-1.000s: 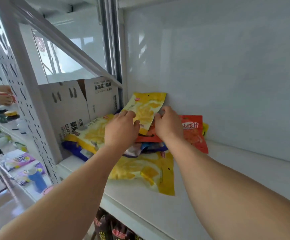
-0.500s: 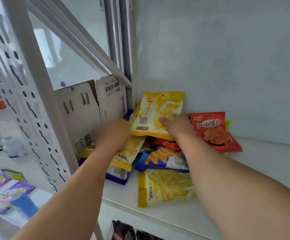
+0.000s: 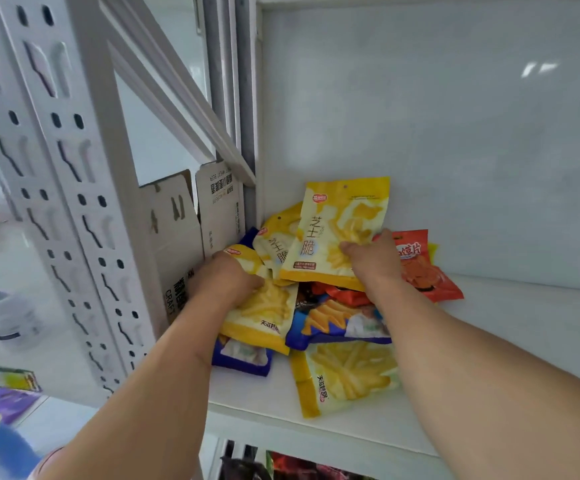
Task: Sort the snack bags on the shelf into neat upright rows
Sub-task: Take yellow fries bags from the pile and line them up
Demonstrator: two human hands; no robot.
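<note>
Yellow bags (image 3: 342, 233) (4 visible), 2 hands (image 3: 373, 259)

Upright yellow bag (image 3: 340, 230), frame centre: "芝士脆". Cardboard box (image 3: 174, 244), centre left: "CRAFT". Red bag (image 3: 420, 265): characters only partly legible.

red bag (image 3: 427, 271) half behind right wrist, lower-shelf packets (image 3: 302, 469) cropped

White shelf (image 3: 489, 403) bears heaped snack bags (image 3: 347, 375) near its left corner.
</note>
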